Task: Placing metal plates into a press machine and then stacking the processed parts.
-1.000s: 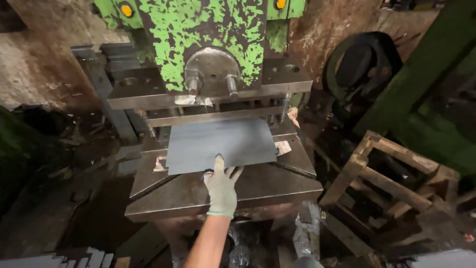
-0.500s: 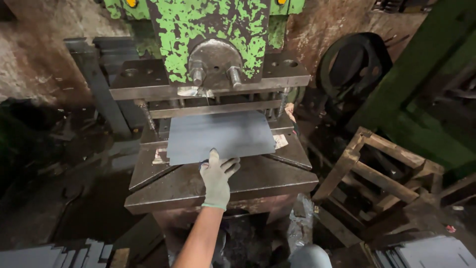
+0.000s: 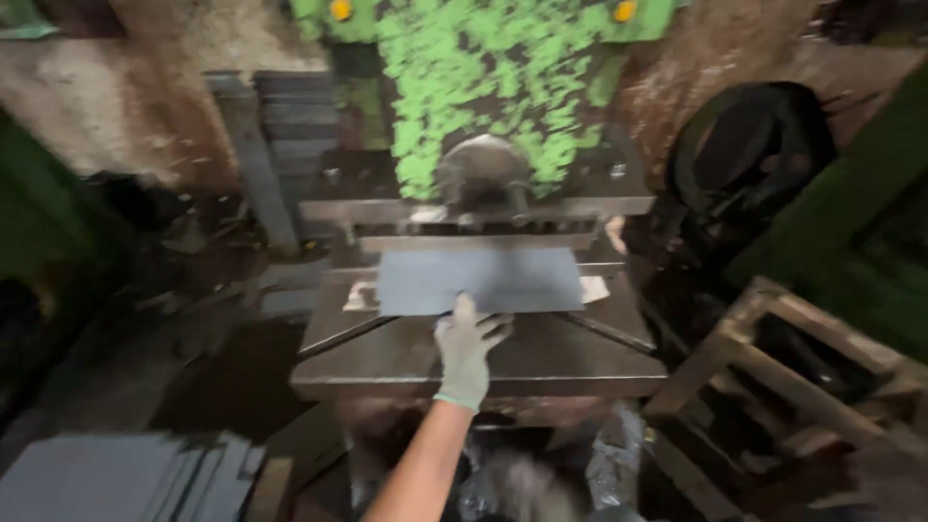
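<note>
A flat grey metal sheet (image 3: 480,279) lies on the bed of a press (image 3: 541,353) whose upper body is covered in flaking green paint. The sheet's far edge is under the press head. My left hand (image 3: 467,348), in a pale glove, rests flat at the middle of the sheet's near edge. Its fingers are spread, one fingertip on the sheet, and it grips nothing. My bare forearm reaches up from the bottom of the view. My right hand is out of sight.
A stack of similar grey sheets (image 3: 126,478) lies at the lower left. A wooden frame (image 3: 793,377) stands at the right, with a dark round object (image 3: 749,159) behind it. More plates (image 3: 290,126) lean against the back wall on the left. Dark scrap covers the floor.
My gloved hand has stayed at the sheet's near edge. Less of the sheet shows in front of the press head, so it seems to have slid inward. The view has drifted.
</note>
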